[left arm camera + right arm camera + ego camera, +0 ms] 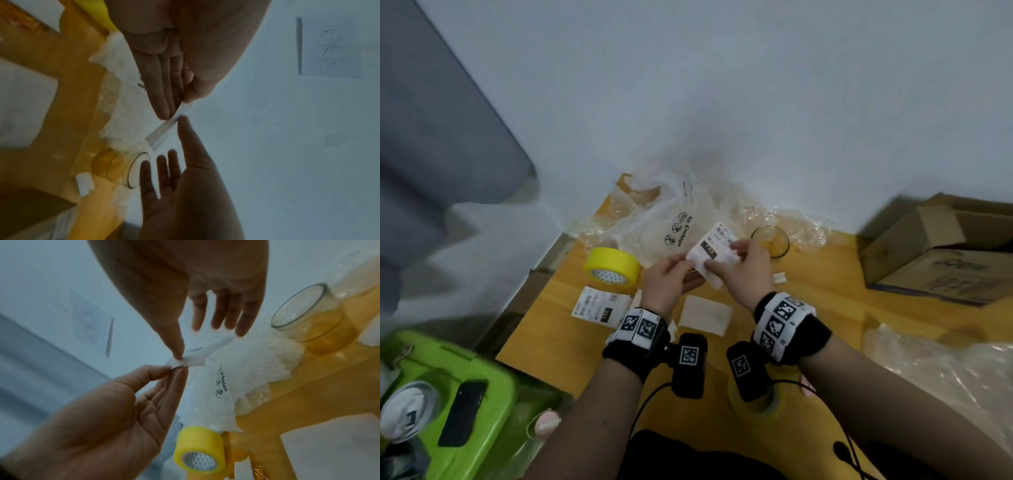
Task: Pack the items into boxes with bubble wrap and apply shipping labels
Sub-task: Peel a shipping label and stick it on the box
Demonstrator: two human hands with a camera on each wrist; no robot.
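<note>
my hands: left hand (666,279) pinches the near corner of the shipping label (711,252) with thumb and forefinger; right hand (748,266) pins the same corner with its thumb, other fingers (228,316) spread loose. Label's up in the air over the table (822,308).
peeling risk: looks like I'm splitting label from backing. Yank too fast and it probably tears or curls onto itself.
sticky risk: tape roll (613,267) and spare label (602,306) sit just left. A drooping label could grab them.
glass: jar (770,241) right behind my right hand, one elbow twitch could knock it.
farther back: air cushion bag (671,219) and bubble wrap (804,224). Box (941,250) is off to the right, so there's a carry ahead.
</note>
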